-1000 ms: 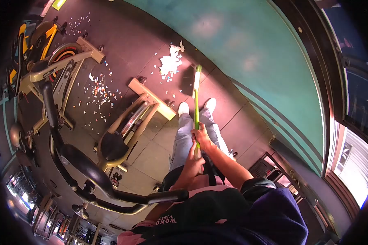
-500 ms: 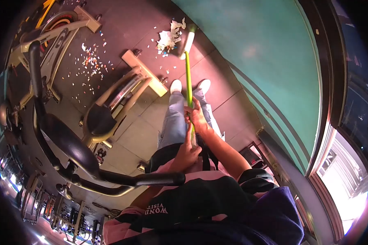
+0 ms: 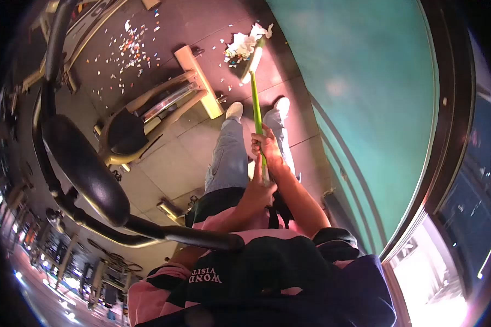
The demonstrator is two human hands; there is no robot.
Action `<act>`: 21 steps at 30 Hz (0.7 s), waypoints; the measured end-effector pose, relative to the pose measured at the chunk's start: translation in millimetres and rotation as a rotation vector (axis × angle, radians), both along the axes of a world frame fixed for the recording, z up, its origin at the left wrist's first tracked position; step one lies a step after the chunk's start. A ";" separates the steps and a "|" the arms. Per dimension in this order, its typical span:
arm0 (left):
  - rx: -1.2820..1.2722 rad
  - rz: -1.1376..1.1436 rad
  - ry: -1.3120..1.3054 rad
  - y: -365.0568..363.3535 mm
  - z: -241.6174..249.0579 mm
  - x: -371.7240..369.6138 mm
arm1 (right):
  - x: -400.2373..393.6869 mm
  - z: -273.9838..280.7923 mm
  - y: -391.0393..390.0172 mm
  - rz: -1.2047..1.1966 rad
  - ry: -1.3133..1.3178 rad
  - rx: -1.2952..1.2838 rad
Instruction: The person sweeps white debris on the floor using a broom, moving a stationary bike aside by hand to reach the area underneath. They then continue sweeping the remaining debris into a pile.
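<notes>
A broom with a green handle (image 3: 257, 101) runs from my hands down to a pale broom head (image 3: 252, 64) on the floor. My right hand (image 3: 267, 145) wraps around the handle on the far side. Closer to my body, my left hand (image 3: 259, 192) closes around the handle's upper end. Crumpled white paper (image 3: 246, 43) and small coloured scraps lie against the broom head, just beyond my feet. Farther left, more small bits (image 3: 132, 50) are scattered over the dark tiles.
An exercise bike's base (image 3: 199, 82) stands left of my legs, and its black handlebar (image 3: 202, 237) reaches across in front of my torso. A teal glossy panel (image 3: 371, 98) borders the floor on the right. More gym equipment (image 3: 98, 278) stands at lower left.
The broom head now meets the crumpled paper, where a small gap showed before. My view has turned slightly. Both hands keep their hold on the handle.
</notes>
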State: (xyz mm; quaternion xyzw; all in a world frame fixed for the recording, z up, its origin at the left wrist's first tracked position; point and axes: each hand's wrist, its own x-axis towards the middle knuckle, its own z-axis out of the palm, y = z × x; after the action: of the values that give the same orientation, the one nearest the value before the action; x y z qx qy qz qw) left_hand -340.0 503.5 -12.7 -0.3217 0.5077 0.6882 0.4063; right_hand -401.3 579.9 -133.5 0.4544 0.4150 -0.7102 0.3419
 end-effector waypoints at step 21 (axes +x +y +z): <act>0.211 0.824 0.064 174.5 -31.1 -131.0 | -164.3 -70.0 120.0 1.256 0.001 -0.140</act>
State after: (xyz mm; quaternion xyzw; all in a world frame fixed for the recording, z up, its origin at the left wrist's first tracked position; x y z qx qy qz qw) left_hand -470.9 678.0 -43.8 -0.4329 0.2760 0.8508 0.1121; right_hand -565.6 699.9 -203.5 0.1002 0.5553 -0.3996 0.7225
